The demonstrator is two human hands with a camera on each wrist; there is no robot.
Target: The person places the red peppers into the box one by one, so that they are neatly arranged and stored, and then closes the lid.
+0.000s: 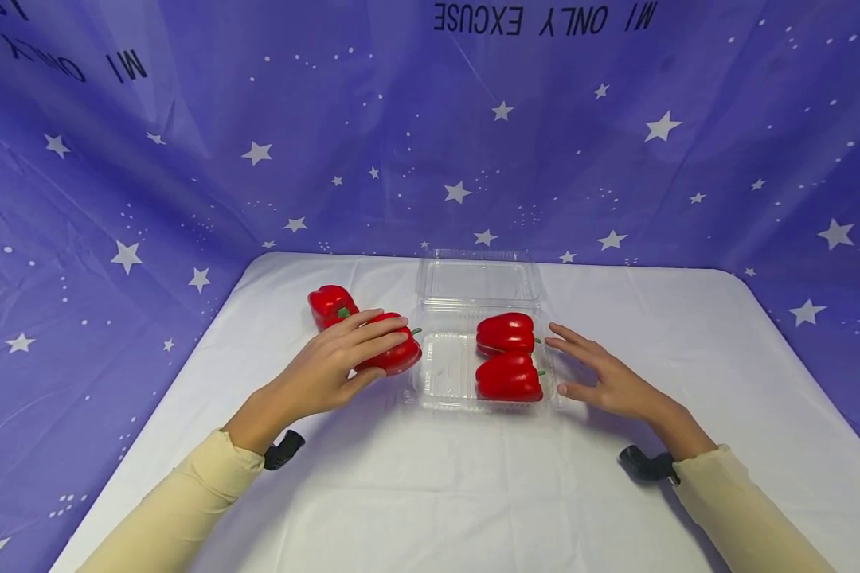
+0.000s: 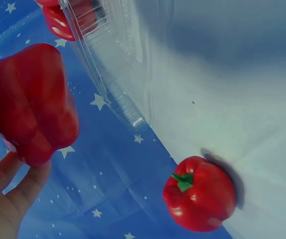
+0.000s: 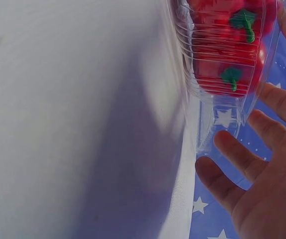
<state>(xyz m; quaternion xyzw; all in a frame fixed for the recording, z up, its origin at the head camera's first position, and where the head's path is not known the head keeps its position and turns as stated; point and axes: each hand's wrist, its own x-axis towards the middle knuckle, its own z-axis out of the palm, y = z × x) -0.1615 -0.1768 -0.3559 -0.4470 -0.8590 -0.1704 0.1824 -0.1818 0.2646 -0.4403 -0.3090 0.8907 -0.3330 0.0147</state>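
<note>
My left hand grips a red bell pepper between thumb and fingers, just left of a clear plastic clamshell box. Its green stem points right in the head view. Inside the box's right half lie two more red bell peppers, a rear one and a front one, stems toward the right. Beside the box's right wall, my right hand is spread with nothing in it; whether its fingertips touch the wall I cannot tell. Another red bell pepper sits on the table behind the left hand.
The box's lid stands folded back at the rear. White cloth covers the table. A purple starred curtain hangs behind and at the sides. Dark wrist mounts show by both sleeves.
</note>
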